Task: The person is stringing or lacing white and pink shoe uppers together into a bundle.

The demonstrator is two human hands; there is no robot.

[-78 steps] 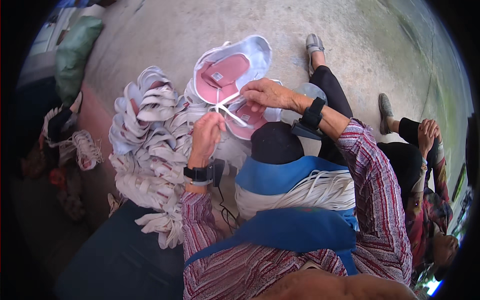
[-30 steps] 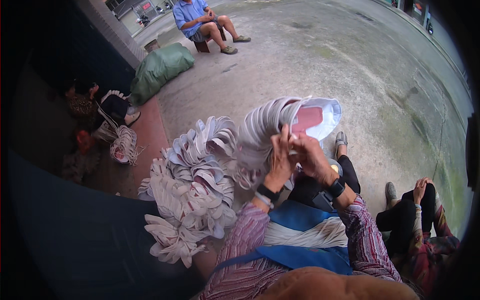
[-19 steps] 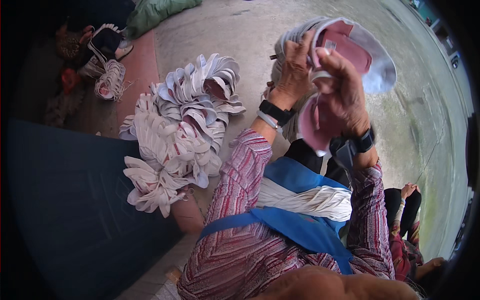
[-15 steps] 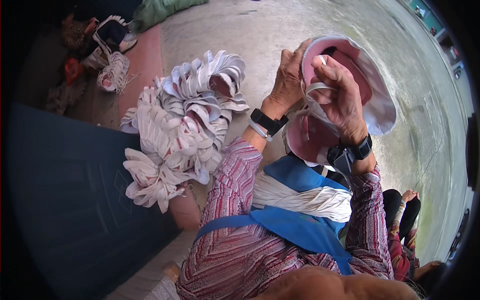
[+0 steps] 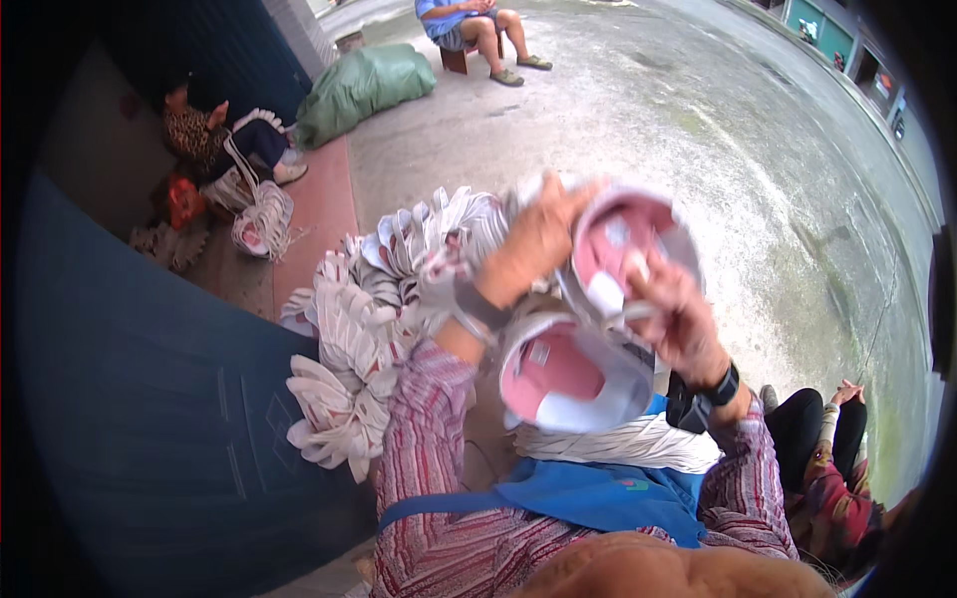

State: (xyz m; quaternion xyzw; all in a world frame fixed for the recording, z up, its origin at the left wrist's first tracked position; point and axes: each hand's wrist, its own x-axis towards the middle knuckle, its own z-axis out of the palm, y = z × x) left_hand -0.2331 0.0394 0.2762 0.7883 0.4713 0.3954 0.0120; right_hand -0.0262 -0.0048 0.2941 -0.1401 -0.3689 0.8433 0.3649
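Note:
My left hand (image 5: 538, 234) grips the rim of a white shoe upper (image 5: 623, 224) with a pink lining, held up in front of me. The fingers of my right hand (image 5: 678, 314) are pinched at its opening, on what looks like a white shoelace; motion blurs it. Just below, nearer to me, hangs a second white shoe upper (image 5: 553, 369), its pink inside facing up. What holds the two uppers together is hidden. A thick bundle of white laces (image 5: 638, 446) lies across my lap over a blue apron (image 5: 598, 498).
A big heap of white shoe uppers (image 5: 369, 319) rises to my left, beside a dark blue door (image 5: 169, 399). Farther off are a green sack (image 5: 364, 90), a seated person (image 5: 478, 25) and another with laces (image 5: 224, 135). Someone sits close at my right (image 5: 827, 448).
My view has tilted up, showing more of the yard. Both hands and the uppers sit lower and nearer my lap. The nearer upper has come into fuller view.

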